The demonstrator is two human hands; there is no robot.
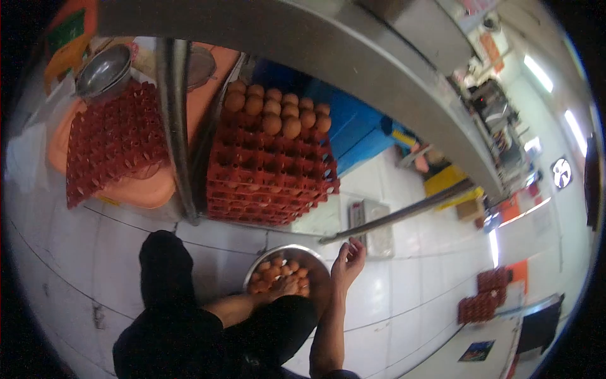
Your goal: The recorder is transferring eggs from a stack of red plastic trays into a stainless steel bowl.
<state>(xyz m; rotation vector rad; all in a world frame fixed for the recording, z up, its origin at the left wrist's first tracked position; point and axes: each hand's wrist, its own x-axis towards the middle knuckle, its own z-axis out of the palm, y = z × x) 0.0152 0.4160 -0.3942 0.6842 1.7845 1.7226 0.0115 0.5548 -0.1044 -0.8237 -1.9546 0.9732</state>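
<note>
A round metal bowl (319, 270) of brown eggs (272, 273) stands on the tiled floor in front of me. My left hand (287, 285) reaches down into it and lies among the eggs; its fingers are blurred, so whether it grips one is unclear. Raised just beyond the bowl's right side, my right hand (349, 263) has loosely bent, parted fingers and nothing visible in them. Past the bowl is a stack of red egg trays (270, 175). Brown eggs (290, 127) fill the far rows of its top tray, while the nearer cups hold none.
A steel table (303, 33) arches overhead, with legs (173, 128) beside the stack. Left, a tilted red tray (116, 142) rests on an orange tub (142, 187) near a metal bowl (105, 71). A flat scale (378, 232) lies right, behind a metal bar (402, 211).
</note>
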